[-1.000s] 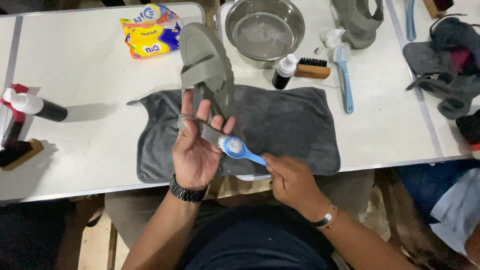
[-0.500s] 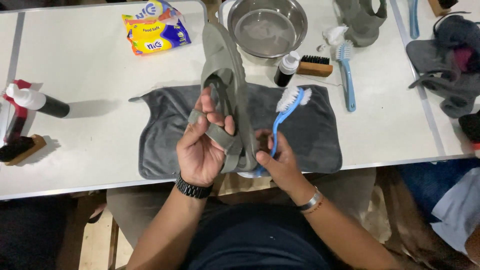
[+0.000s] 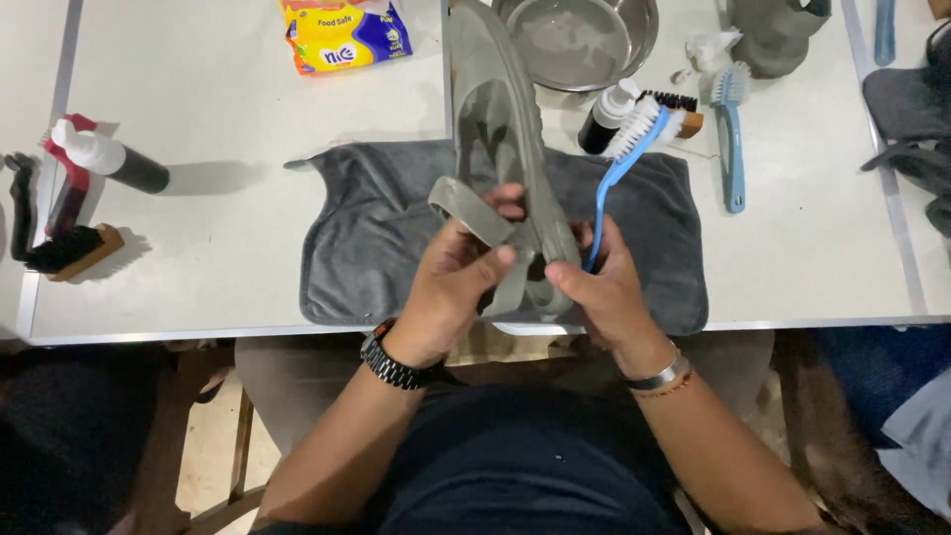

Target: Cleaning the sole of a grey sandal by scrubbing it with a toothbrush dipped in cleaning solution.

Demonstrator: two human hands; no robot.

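The left hand point(image 3: 451, 287) is wrapped around the strap end of a grey-green sandal point(image 3: 505, 149), fingers curled shut over the loose strap, thumb across the heel. The right hand point(image 3: 604, 292) is closed too, pinching the sandal's edge with thumb and forefinger while the blue handle of a white-bristled brush point(image 3: 619, 159) is trapped in the same grip, bristles standing up and away from the shoe. The sandal is held in the air over the near edge of the table point(image 3: 218, 198), above the grey towel point(image 3: 396, 248), with its toe pointing at the far edge and reaching towards the metal bowl point(image 3: 580, 40).

To my eye the weak point is that right hand doing two jobs: a brush pinned against the fingers while they also steady the shoe could twist loose and drop onto the towel or off the near edge into the lap. The long toe end hangs close to the bowl and the small black bottle with a white cap point(image 3: 604, 114), so a careless swing might knock either.

The sandal itself looks like soft moulded rubber, dull olive-grey, one piece, seen mostly side-on with the sole's rim turned up; the strap flops free. It seems damp or matte, I cannot tell which
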